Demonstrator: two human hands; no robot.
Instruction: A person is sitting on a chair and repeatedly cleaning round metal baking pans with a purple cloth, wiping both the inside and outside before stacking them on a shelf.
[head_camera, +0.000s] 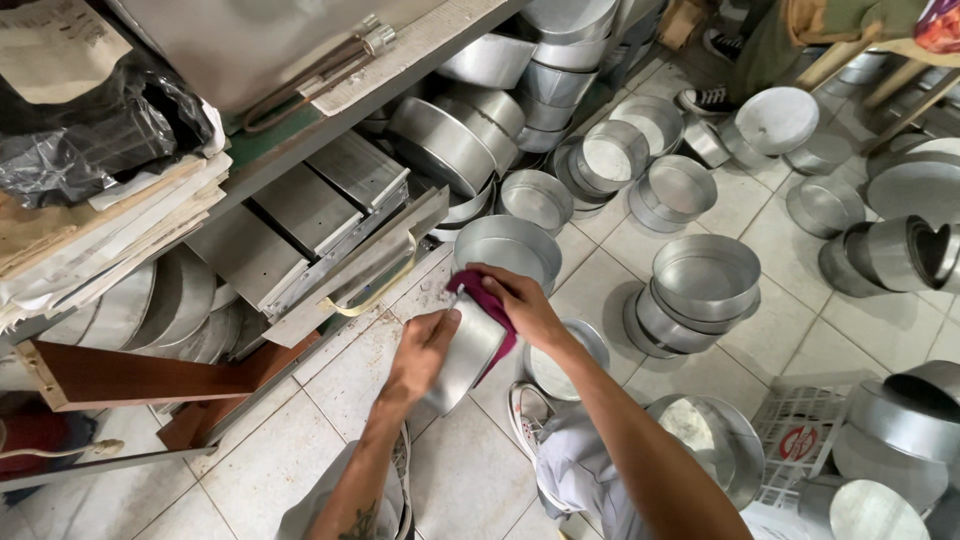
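Left hand (420, 352) grips the side of a round metal tin (468, 350) held tilted above the tiled floor (300, 450), while the right hand (520, 305) presses a maroon cloth (480, 296) onto its rim. Thin, smooth metal could slip from the grasp and dent on the tiles.

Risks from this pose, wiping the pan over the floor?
1. The left hand holds the metal pan by its wall alone while the right hand presses the maroon cloth on its rim; it could slip and drop onto the tiled floor.
2. Bare fingers near the thin rim may get cut.
3. Loose pan stacks crowd the floor nearby; an elbow might topple one.
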